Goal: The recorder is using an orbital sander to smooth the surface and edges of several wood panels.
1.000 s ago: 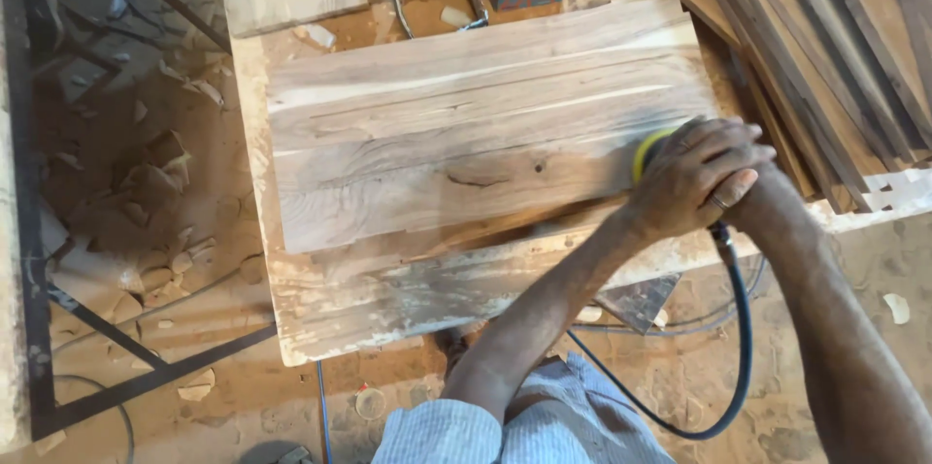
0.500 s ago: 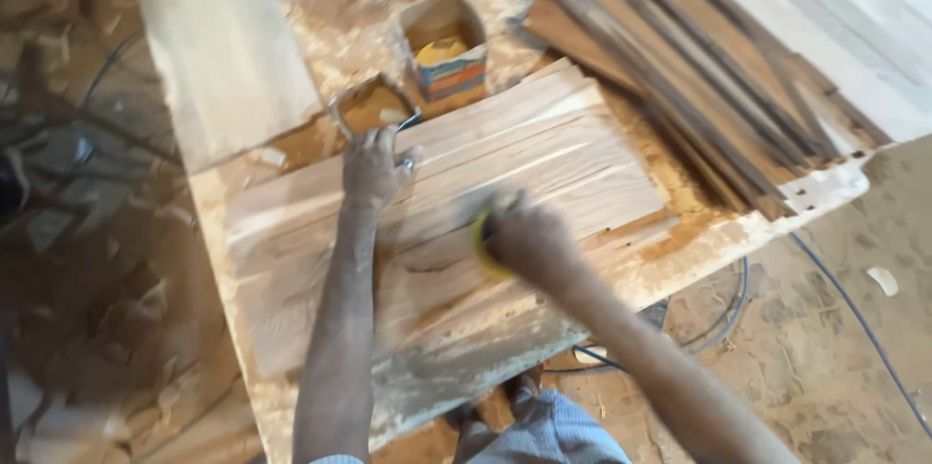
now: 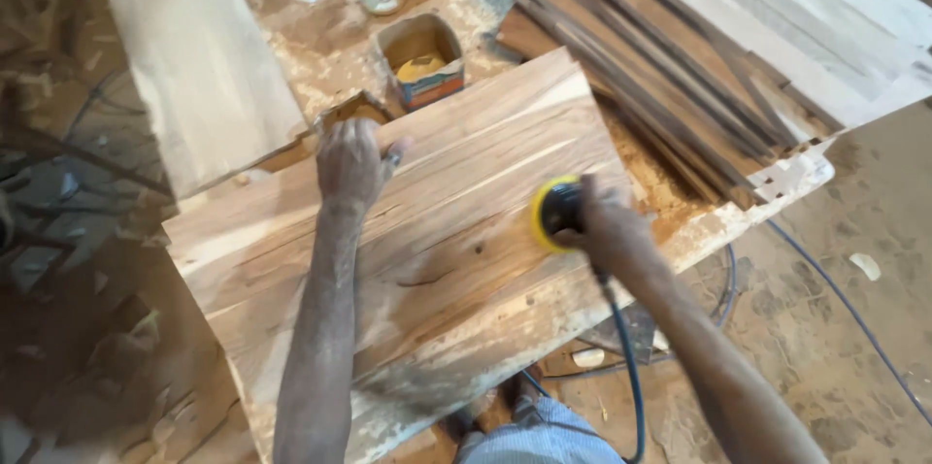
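Landmark: we take the broad pale wooden panel of glued boards, lying flat on the dusty workbench, as our reference.
Sander: our round power sander with a yellow pad sits face down on the panel, near its right edge, about midway along that edge.
Right hand: our right hand lies over the sander from the right; the fingers are wrapped around its dark body, which sits under the palm and fingers, the yellow pad showing to their left.
Left hand: our left hand rests palm down on the panel's far edge, fingers close together and curled over that edge, thumb out to the right, holding nothing.
Cord: a dark cable hangs below the panel's near right corner.
Box: a small open cardboard box stands just beyond the panel's far edge.
Slats: dark thin wooden strips lie stacked to the panel's right.
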